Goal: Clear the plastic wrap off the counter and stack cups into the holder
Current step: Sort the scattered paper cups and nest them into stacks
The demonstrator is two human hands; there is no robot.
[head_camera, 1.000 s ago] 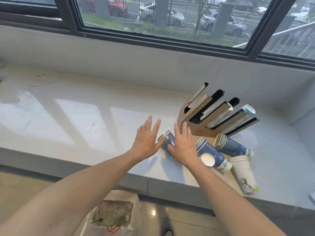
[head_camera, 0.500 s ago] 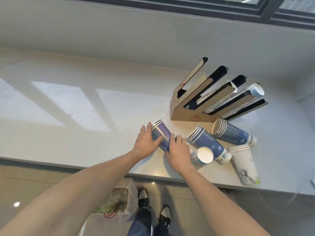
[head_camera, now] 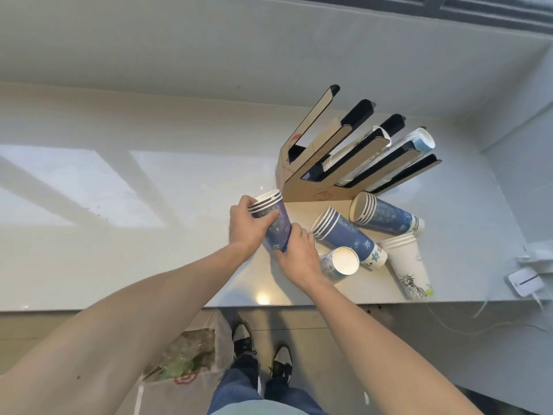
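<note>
A blue cup stack (head_camera: 273, 223) (flat on the counter before) has been lifted beside the holder (head_camera: 317, 187), clamped by left hand (head_camera: 250, 227) and right hand (head_camera: 296, 253), ready for slotting.

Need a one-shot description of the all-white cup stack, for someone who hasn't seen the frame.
Find the cardboard holder at the back right of the counter. Cup stacks lie in front of it; the white stack is the rightmost, nearest the counter's front edge. It alone is white, with a line drawing near its base; the others are blue.
</note>
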